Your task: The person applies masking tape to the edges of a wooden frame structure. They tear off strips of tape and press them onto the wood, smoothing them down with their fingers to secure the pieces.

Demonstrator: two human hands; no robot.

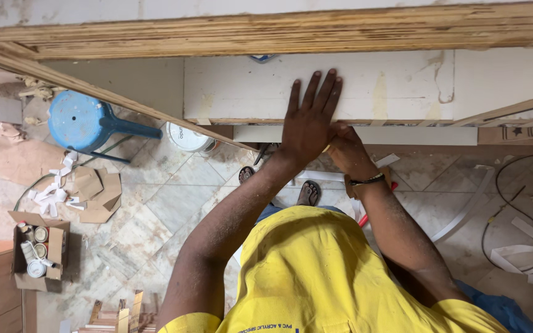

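Note:
My left hand (308, 117) lies flat with fingers spread on a white laminate panel (248, 86), pressing near its front edge. My right hand (343, 148) sits just below that edge, fingers curled against the underside beside the left hand; what it grips is hidden, though a sliver of pale strip shows by the thumb. A black band circles my right wrist. A thick plywood edge (279, 31) runs across above the panel. A white edge-band strip (365, 134) lies along the panel's lower edge.
Below is a tiled floor with a blue plastic stool (84, 120), a white tin (187, 137), torn cardboard (97, 194), an open box of small tins (37, 250), white strip offcuts (516, 253) and a black cable (513, 203). My sandalled feet (308, 192) stand under the panel.

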